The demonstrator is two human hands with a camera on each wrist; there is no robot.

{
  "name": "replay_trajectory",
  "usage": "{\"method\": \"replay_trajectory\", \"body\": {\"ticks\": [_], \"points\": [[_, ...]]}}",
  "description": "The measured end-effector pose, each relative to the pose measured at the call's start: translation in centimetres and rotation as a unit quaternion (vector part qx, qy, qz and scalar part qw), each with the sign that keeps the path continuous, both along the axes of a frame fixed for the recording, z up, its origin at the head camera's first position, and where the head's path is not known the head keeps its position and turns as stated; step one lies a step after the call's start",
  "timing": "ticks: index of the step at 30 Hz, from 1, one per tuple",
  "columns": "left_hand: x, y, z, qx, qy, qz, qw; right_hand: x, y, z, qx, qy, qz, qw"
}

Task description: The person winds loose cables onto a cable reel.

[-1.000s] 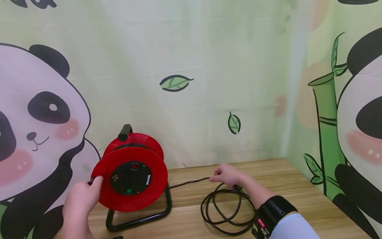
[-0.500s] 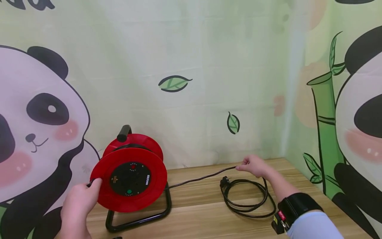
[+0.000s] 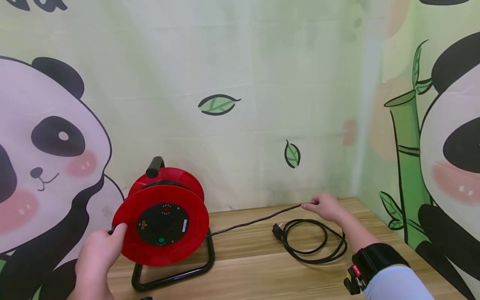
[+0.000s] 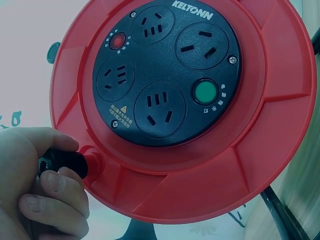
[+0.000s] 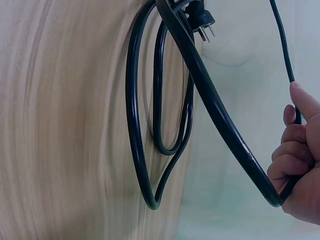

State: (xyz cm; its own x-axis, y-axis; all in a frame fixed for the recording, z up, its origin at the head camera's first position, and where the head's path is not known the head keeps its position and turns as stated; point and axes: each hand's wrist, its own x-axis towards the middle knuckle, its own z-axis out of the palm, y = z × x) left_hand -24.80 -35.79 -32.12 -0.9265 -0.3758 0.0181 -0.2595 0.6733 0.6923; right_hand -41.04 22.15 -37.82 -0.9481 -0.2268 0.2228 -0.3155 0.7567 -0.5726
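A red cable reel with a black socket panel stands on a black tube stand at the left of the table. My left hand holds the black knob on the reel's front disc, fingers curled round it in the left wrist view. From the reel a black cable runs to the right, slightly slack. My right hand grips this cable, raised above the table, as the right wrist view also shows. Loose loops of it lie in front of that hand, ending in a three-pin plug.
The wooden table meets a panda-printed cloth backdrop at the back and right. A black carrying handle sticks up behind the reel. Part of a small dark object shows at the bottom edge.
My right hand has moved right with the cable, and the stretch from the reel has lengthened. The loops and plug have shifted right. My left hand and the reel stay almost still.
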Motion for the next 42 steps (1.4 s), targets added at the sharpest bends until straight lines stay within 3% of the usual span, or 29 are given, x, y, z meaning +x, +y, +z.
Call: {"method": "replay_trajectory", "body": {"ticks": [6,11,22,30,37,42], "points": [[-0.1,0.0,0.1,-0.016,0.007,-0.004,0.9998,0.3,-0.1,-0.1,-0.005,-0.008,0.001,1.0],[-0.2,0.3,0.3,-0.019,0.023,0.011,0.9995,0.4,-0.4,-0.4,-0.005,-0.015,0.01,0.9998],[-0.6,1.8,0.2,0.005,0.102,0.032,0.9942,0.5,-1.6,-0.9,-0.013,-0.009,0.017,0.9997],[-0.5,3.2,-0.1,0.085,0.17,0.027,0.9815,0.5,-2.9,-1.3,-0.015,-0.019,0.007,0.9997],[-1.2,4.5,-0.1,0.011,0.219,0.036,0.975,0.3,-4.4,-1.8,-0.011,-0.022,0.016,0.9996],[-1.4,6.0,0.0,-0.045,0.257,0.063,0.9634,0.4,-5.8,-1.8,-0.006,-0.026,0.025,0.9993]]}}
